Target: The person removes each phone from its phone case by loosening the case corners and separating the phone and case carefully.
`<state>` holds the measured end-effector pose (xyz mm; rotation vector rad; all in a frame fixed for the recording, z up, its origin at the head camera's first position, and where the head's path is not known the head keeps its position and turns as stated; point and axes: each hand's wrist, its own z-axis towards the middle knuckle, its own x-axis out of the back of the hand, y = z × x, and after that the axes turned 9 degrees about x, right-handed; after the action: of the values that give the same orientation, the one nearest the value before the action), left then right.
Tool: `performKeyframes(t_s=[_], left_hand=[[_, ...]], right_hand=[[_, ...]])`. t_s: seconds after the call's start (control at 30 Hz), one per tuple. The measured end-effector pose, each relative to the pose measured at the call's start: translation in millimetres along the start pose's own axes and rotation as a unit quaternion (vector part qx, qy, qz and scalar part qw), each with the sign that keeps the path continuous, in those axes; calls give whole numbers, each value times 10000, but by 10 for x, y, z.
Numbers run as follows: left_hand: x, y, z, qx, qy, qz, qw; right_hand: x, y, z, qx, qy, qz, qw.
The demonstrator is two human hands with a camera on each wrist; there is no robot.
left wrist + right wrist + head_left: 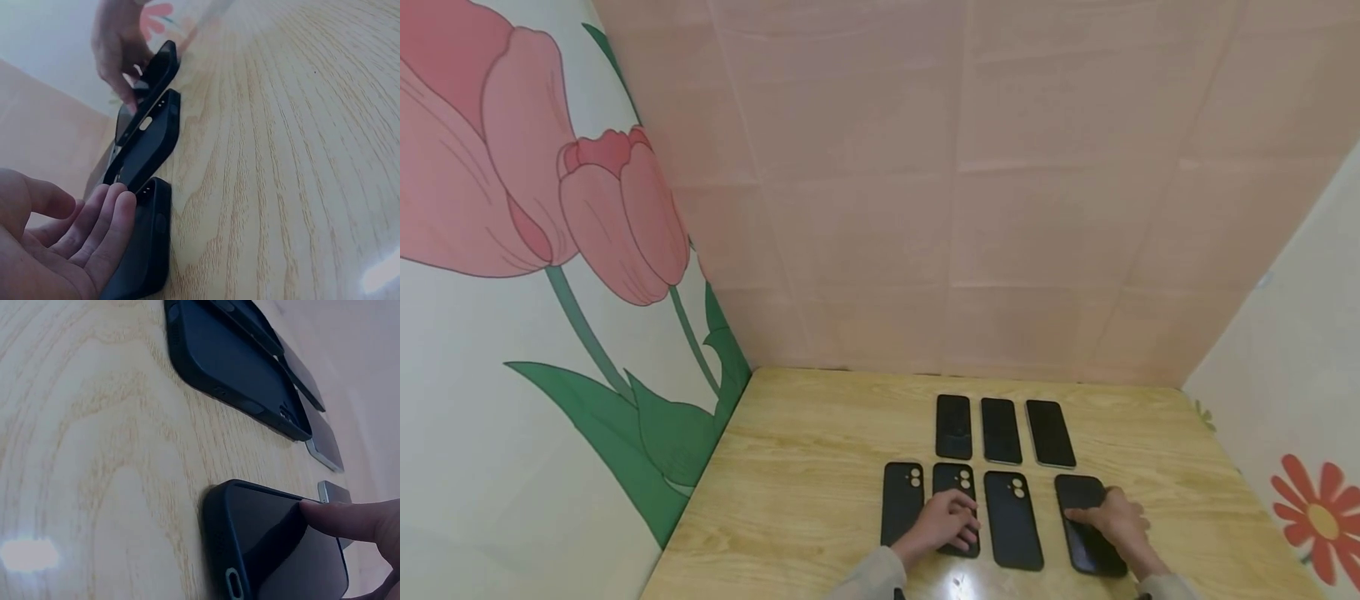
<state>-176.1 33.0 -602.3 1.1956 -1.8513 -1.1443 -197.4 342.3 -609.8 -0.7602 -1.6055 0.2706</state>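
Note:
At the right end of the front row, a dark phone point(1086, 533) sits screen up inside a black case. My right hand point(1116, 521) grips it, the thumb point(340, 519) on its left part and the fingers at its right side. My left hand point(946, 518) hovers over the second black phone case point(951, 477) with relaxed, slightly bent fingers and holds nothing. In the left wrist view its fingertips overlap that case point(153, 250). Between the hands lies another black case point(1013, 521), inner side up with its camera hole showing.
One more black case point(901, 500) lies at the left end of the front row. Behind the cases, three phones lie screen up: a left one point(953, 427), a middle one point(1001, 429) and a right one point(1050, 433). Walls border the wooden table point(805, 433) on the sides and back.

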Motion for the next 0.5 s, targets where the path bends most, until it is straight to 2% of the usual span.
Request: performKeyframes(t_s=[0.23, 0.5], left_hand=[[-2, 7, 2, 45, 28, -16, 10000], [-6, 11, -19, -88, 49, -59, 9999]], right_hand=[[43, 24, 18, 56, -80, -168, 9998], [133, 71, -51, 86, -263, 790, 9965]])
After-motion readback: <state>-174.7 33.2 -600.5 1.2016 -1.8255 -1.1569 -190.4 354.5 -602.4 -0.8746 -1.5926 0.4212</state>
